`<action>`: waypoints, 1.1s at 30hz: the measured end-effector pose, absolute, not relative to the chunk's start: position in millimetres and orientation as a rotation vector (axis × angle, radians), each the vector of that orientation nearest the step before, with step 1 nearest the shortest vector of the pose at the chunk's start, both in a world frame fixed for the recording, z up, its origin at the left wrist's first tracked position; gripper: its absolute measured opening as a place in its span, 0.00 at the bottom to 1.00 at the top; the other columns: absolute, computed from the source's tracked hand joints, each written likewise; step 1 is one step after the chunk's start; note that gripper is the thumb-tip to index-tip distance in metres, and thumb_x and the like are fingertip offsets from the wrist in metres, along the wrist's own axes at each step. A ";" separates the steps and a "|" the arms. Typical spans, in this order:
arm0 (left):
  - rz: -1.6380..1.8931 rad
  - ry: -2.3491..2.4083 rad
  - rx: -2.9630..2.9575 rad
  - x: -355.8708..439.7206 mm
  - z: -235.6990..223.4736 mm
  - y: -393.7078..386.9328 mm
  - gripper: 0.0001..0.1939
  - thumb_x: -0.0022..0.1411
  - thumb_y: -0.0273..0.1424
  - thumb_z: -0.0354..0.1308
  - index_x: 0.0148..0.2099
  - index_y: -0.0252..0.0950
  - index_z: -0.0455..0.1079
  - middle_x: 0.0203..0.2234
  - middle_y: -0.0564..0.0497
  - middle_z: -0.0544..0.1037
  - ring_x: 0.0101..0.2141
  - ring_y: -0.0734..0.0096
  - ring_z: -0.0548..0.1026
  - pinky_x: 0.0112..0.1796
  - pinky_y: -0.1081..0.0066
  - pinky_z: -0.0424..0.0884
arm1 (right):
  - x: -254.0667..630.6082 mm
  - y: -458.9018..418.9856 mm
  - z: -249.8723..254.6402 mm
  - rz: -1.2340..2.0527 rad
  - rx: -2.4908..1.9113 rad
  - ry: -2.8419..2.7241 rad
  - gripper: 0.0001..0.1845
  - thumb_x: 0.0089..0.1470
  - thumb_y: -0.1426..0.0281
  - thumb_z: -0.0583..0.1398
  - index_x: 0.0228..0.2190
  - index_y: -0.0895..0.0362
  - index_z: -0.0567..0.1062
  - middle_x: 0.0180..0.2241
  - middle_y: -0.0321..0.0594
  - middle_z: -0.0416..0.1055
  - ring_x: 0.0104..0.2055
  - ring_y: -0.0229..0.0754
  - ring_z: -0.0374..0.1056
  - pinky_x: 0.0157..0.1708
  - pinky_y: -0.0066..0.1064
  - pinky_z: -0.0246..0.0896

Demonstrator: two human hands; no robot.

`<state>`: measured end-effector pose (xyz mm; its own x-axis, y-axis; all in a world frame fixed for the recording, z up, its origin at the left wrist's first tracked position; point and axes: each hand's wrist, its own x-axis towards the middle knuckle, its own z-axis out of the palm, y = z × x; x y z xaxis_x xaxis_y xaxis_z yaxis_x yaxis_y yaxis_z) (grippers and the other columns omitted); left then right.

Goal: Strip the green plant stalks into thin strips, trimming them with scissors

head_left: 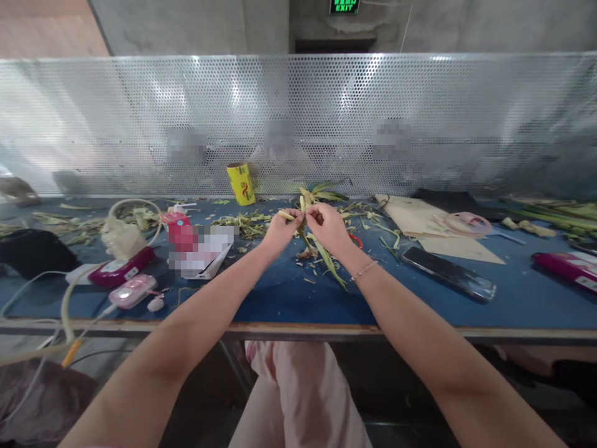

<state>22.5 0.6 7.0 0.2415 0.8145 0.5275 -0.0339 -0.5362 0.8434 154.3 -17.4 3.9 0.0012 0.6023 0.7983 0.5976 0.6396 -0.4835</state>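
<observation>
Both of my hands meet over the middle of the blue table, closed on parts of one leafy plant stalk. My left hand pinches a pale piece of it that sticks out past the thumb. Pressed close beside it, my right hand has thumb and fingers pinched together on the same stalk. Long green leaves hang below the right hand, and a brownish root-like end rests near the tabletop. Yellow-green plant scraps lie around both hands. Part of a red ring-shaped handle shows behind my right wrist.
A perforated metal screen closes off the table's far side. Near it stands a yellow tape roll. To the left are a red box, a pink device and cables; to the right, a black phone and brown paper.
</observation>
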 end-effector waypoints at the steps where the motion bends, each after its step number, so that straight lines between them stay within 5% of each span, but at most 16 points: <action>1: 1.395 0.717 1.723 22.6 6.4 1.6 0.09 0.49 0.33 0.59 0.26 0.33 0.64 0.19 0.55 0.64 0.22 0.80 0.59 0.25 0.74 0.55 | 154.0 -17.8 3.8 0.025 -0.994 -1.668 0.01 0.46 0.73 0.55 0.27 0.56 0.67 0.27 0.42 0.68 0.29 0.41 0.65 0.32 0.35 0.62; 20: 1.178 0.593 1.469 17.2 12.6 -2.5 0.09 0.43 0.28 0.62 0.23 0.32 0.63 0.20 0.55 0.65 0.24 0.81 0.63 0.28 0.75 0.59 | 156.7 -17.7 2.6 -0.025 -0.977 -1.727 0.02 0.44 0.75 0.54 0.25 0.57 0.66 0.25 0.39 0.66 0.29 0.39 0.63 0.32 0.32 0.60; 33: 1.040 0.623 1.325 11.4 16.7 1.9 0.03 0.42 0.22 0.55 0.20 0.31 0.63 0.21 0.53 0.66 0.26 0.78 0.65 0.31 0.72 0.64 | 155.0 -20.9 4.0 -0.002 -1.060 -1.769 0.03 0.42 0.74 0.55 0.24 0.56 0.65 0.25 0.38 0.67 0.29 0.39 0.63 0.32 0.32 0.59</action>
<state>11.4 1.9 16.7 0.4422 0.8777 0.1848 -0.2511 -0.0766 0.9649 155.0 -20.9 4.0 -0.0834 0.6482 0.7569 0.6503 0.6109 -0.4515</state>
